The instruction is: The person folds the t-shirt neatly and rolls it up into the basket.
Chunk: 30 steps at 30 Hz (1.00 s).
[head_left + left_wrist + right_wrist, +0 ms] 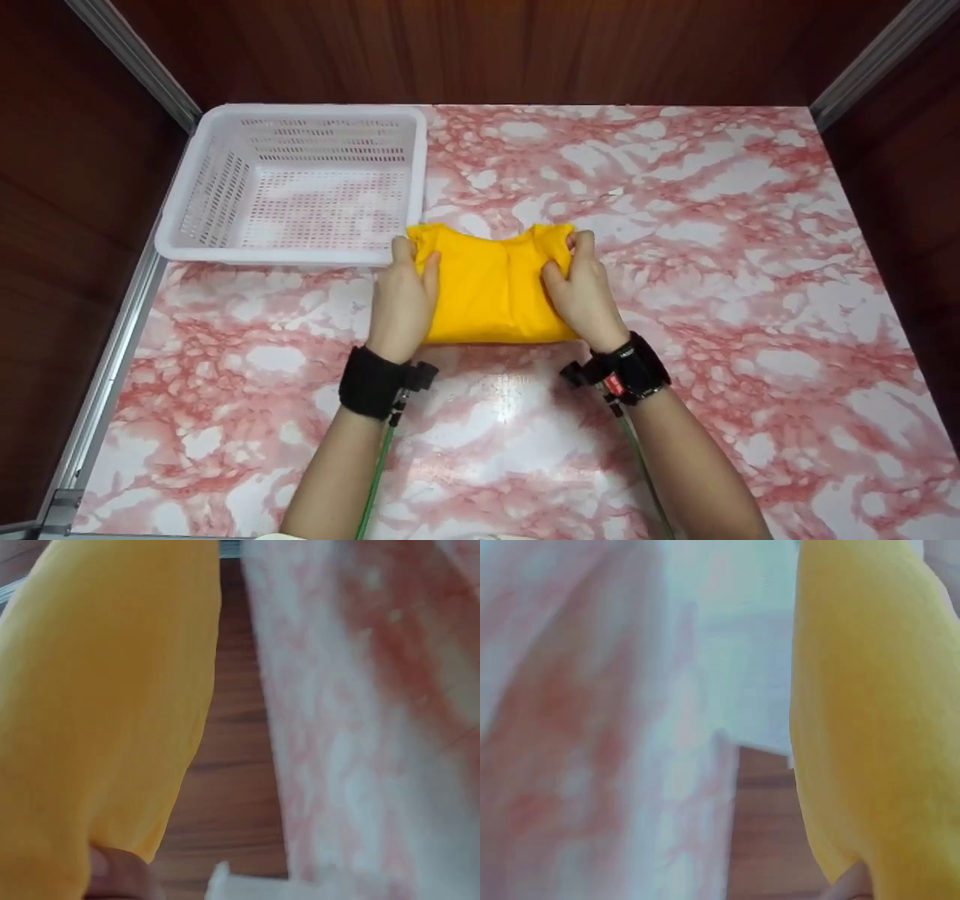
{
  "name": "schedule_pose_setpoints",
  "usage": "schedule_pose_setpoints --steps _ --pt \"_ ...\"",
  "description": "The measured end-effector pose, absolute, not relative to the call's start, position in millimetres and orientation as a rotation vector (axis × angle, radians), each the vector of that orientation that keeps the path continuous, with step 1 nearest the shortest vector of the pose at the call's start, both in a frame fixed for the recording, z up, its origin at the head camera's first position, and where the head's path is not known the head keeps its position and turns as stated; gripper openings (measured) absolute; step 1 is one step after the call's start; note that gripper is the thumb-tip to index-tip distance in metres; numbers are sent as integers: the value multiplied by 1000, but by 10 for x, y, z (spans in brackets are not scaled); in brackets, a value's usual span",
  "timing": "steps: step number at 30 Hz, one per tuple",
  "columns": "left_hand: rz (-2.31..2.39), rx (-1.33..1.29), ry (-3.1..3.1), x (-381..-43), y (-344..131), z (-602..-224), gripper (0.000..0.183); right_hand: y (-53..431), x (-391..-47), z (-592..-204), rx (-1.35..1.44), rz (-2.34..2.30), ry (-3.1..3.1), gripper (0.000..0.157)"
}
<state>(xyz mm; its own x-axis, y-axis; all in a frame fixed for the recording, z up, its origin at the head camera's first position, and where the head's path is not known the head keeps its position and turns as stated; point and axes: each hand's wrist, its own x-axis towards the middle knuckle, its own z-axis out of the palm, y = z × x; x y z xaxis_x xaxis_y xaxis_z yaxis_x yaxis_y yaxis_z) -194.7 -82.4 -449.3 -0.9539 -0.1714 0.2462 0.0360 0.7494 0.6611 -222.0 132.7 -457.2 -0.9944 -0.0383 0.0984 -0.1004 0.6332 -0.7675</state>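
Note:
A folded yellow cloth (484, 289), which looks like a garment with a curved dip along its far edge, is stretched between both hands in the head view. The left hand (405, 300) grips its left side, thumb on the near face. On the right side the right hand (589, 292) pinches it the same way. Yellow fabric (112, 690) fills the left part of the left wrist view, with a fingertip (120, 874) at its lower edge. In the right wrist view the fabric (877, 720) hangs on the right, a fingertip (851, 885) below it.
A white perforated plastic basket (330, 259) stands at the back left, its near right corner close to the left hand. The table (712, 300) has a red-and-white marbled top. Dark wooden panels (510, 52) enclose the back and sides. Green cables (375, 480) trail from the wrist cameras.

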Motion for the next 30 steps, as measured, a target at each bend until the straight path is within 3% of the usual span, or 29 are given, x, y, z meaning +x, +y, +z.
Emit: schedule_pose_setpoints --steps 13,24,30 --pt "-807 167 -2649 -2281 -1744 -3907 39 343 -2766 -4166 307 1334 -2739 35" --pt "-753 337 -2723 -2736 -2385 -4012 48 -346 -3108 -4214 510 1051 -2830 37" --pt "-699 406 -2768 -2970 -2650 -4228 52 -575 -3227 -4312 711 856 -2853 20"
